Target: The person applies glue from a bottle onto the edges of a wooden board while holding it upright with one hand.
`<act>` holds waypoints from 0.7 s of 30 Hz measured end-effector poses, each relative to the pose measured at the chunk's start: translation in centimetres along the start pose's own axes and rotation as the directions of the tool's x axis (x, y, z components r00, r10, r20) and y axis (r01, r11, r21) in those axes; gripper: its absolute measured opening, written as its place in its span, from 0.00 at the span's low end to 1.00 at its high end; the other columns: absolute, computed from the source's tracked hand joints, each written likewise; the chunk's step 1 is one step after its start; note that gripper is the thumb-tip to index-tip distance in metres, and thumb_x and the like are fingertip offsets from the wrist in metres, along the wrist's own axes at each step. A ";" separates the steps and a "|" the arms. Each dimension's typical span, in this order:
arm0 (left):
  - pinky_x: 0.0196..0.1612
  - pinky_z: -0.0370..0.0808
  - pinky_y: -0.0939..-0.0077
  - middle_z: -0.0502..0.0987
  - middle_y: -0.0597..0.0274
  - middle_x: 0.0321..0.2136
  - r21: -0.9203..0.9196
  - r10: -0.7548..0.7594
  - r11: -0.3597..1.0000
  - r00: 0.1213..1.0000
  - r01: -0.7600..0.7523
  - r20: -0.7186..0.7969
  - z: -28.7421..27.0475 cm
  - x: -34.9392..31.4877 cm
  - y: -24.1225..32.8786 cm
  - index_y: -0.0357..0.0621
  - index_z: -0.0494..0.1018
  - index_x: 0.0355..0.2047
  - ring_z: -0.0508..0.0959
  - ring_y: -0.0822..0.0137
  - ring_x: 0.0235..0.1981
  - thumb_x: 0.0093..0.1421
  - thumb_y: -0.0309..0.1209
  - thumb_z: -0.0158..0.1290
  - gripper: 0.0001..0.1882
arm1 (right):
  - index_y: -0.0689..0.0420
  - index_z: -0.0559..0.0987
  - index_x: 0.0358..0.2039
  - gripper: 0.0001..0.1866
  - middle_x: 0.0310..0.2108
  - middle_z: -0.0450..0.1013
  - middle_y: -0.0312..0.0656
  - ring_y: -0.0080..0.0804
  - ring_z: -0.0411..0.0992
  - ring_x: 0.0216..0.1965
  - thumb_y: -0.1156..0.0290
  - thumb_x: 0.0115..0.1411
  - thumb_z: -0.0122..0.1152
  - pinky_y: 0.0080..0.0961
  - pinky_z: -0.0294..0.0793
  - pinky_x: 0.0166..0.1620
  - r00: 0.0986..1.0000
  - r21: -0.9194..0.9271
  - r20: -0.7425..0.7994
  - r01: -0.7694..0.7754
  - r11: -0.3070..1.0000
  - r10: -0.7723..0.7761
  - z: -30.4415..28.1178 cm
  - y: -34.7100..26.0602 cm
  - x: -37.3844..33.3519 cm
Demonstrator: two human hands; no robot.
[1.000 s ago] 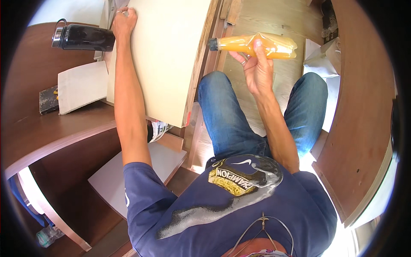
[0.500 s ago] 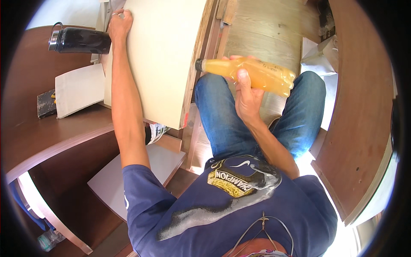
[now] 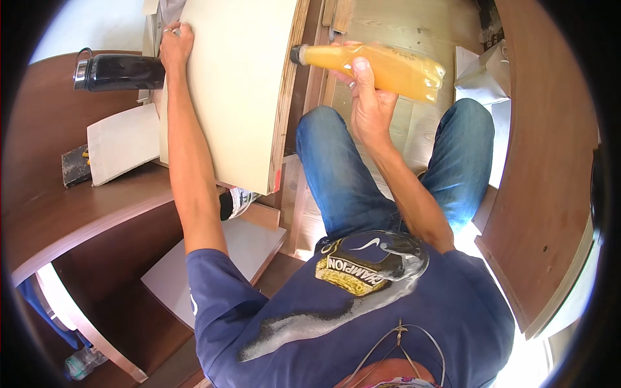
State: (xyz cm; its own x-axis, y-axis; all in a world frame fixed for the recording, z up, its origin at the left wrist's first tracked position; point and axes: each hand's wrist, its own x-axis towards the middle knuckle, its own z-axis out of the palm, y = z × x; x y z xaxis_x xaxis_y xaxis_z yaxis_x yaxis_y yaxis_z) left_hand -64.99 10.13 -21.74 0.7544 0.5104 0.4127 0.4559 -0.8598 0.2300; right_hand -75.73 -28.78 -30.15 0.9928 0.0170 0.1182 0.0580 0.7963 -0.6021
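Observation:
My right hand (image 3: pixel 372 107) is wrapped round a clear plastic bottle (image 3: pixel 388 68) of cloudy yellow-orange liquid. The bottle lies nearly level, its black-capped neck pointing left at the edge of a pale plywood board (image 3: pixel 239 84). At that board's far left side, my left hand (image 3: pixel 176 45) has its fingers curled down, and what they grip is hidden. A greyish sheet or cloth (image 3: pixel 172 10) lies just beyond those fingers. Close to my left wrist, a black flask (image 3: pixel 123 72) with a steel lid and carry loop rests on its side.
A white panel piece (image 3: pixel 123 143) leans beside a dark flat tool (image 3: pixel 76 165) on the brown shelf (image 3: pixel 97 210) at left. Another white panel (image 3: pixel 207 262) lies lower down. A brown wooden panel (image 3: pixel 543 161) rises at right, and crumpled grey-white sheeting (image 3: pixel 485 74) sits beyond my knee.
My right hand has carried the bottle farther from my body, bringing its cap up to the board's edge. My left hand remains at the board's far left side.

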 end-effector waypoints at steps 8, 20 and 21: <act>0.54 0.69 0.58 0.77 0.41 0.46 -0.023 -0.018 1.000 1.000 0.019 0.021 -0.4 -0.2 -0.2 0.47 0.73 0.51 0.75 0.45 0.50 0.55 0.50 0.46 0.28 | 0.63 0.62 0.55 0.19 0.48 0.70 0.48 0.41 0.73 0.50 0.77 0.66 0.50 0.36 0.78 0.49 0.999 -0.018 0.012 0.045 0.999 -0.045 -0.3 0.9 -1.2; 0.54 0.68 0.58 0.77 0.39 0.45 -0.023 -0.008 1.000 1.000 0.008 0.021 -0.1 -0.3 0.1 0.46 0.73 0.50 0.75 0.44 0.50 0.55 0.50 0.45 0.28 | 0.61 0.62 0.56 0.19 0.49 0.70 0.45 0.39 0.73 0.51 0.74 0.66 0.51 0.35 0.79 0.48 0.998 -0.001 -0.039 -0.041 0.999 0.041 -1.0 0.9 -0.9; 0.54 0.68 0.59 0.77 0.39 0.45 -0.016 -0.001 1.000 1.000 0.001 0.013 -0.2 -0.2 0.0 0.46 0.73 0.50 0.75 0.44 0.50 0.55 0.50 0.46 0.28 | 0.61 0.62 0.56 0.19 0.49 0.70 0.45 0.39 0.73 0.51 0.74 0.66 0.50 0.35 0.79 0.49 0.998 0.001 -0.032 -0.047 0.999 0.047 -1.0 1.0 -0.7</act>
State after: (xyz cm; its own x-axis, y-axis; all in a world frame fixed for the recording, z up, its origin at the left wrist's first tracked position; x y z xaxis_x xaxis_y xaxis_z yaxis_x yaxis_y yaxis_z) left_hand -65.22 10.02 -21.68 0.7598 0.5115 0.4013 0.4491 -0.8593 0.2450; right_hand -76.30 -28.59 -31.62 0.9973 0.0354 0.0643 0.0108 0.7955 -0.6059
